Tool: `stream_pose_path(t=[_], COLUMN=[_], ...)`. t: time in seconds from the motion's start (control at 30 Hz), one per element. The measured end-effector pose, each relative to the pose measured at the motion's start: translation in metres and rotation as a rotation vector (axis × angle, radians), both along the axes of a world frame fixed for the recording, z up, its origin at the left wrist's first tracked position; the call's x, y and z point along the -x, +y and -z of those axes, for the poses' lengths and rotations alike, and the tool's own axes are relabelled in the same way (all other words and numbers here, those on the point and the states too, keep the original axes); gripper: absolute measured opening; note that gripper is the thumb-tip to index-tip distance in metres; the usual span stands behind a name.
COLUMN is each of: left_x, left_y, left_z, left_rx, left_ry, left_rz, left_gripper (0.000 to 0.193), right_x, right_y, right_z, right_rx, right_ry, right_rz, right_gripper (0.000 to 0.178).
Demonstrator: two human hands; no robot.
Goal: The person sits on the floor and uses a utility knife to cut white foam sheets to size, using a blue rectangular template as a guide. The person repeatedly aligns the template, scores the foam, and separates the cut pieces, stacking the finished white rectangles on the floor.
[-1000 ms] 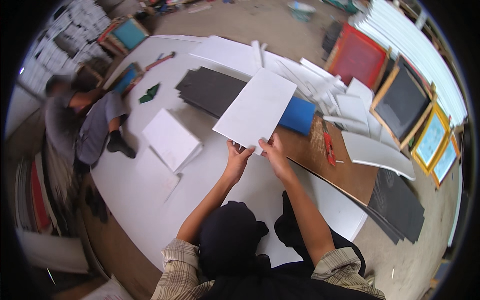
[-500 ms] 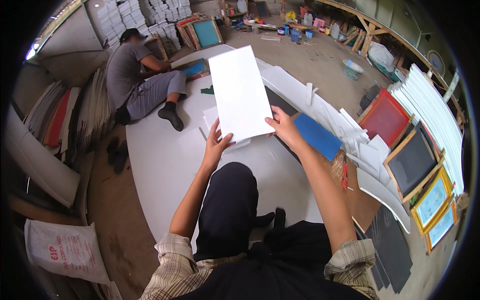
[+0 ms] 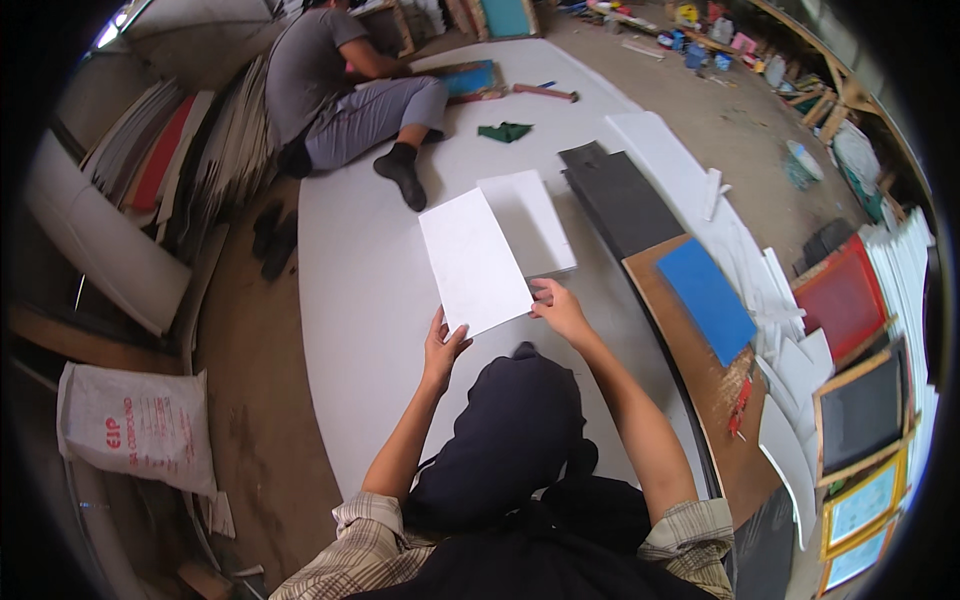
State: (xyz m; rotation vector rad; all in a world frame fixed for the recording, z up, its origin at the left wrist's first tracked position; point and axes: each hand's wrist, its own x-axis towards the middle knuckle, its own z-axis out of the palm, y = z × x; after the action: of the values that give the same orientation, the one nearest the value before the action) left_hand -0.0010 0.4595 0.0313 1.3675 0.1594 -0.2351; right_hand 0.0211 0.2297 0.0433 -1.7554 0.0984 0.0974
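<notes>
Both of my hands hold a white rectangular sheet [image 3: 472, 262] by its near corners, tilted above the large white floor board. My left hand [image 3: 443, 352] grips the near left corner, thumb on top. At the right corner, my right hand [image 3: 557, 308] has its fingers closed on the edge. Just beyond the held sheet lies a stack of white sheets [image 3: 528, 215], partly covered by it. A dark green cloth [image 3: 505, 132] rests farther off on the large white board [image 3: 350, 300].
A co-worker [image 3: 340, 90] sits at the far left beside a blue-centred frame [image 3: 470, 78]. A hammer [image 3: 545, 92] lies near it. On the right are black sheets [image 3: 625, 205], a blue sheet [image 3: 707, 300] on a brown board [image 3: 735, 470], and a red-handled cutter [image 3: 741, 408]. A white sack [image 3: 135, 425] stands left.
The held sheet has come down and nearer to me, still between both hands. My view has turned, and the stack beyond the sheet now shows more.
</notes>
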Motion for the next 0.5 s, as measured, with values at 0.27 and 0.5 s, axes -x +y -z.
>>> stream_pose_path(t=[0.27, 0.5], left_x=[-0.02, -0.075], left_y=[0.052, 0.065], left_z=[0.058, 0.092], left_rx=[-0.054, -0.118], left_ry=[0.158, 0.15], left_rz=[-0.116, -0.111], left_gripper=[0.065, 0.064], right_x=[-0.034, -0.071], right_y=[0.053, 0.073], right_z=[0.082, 0.127], right_rx=[-0.097, 0.095], right_ry=[0.203, 0.073], right_rz=[-0.08, -0.065], right_gripper=[0.043, 0.039])
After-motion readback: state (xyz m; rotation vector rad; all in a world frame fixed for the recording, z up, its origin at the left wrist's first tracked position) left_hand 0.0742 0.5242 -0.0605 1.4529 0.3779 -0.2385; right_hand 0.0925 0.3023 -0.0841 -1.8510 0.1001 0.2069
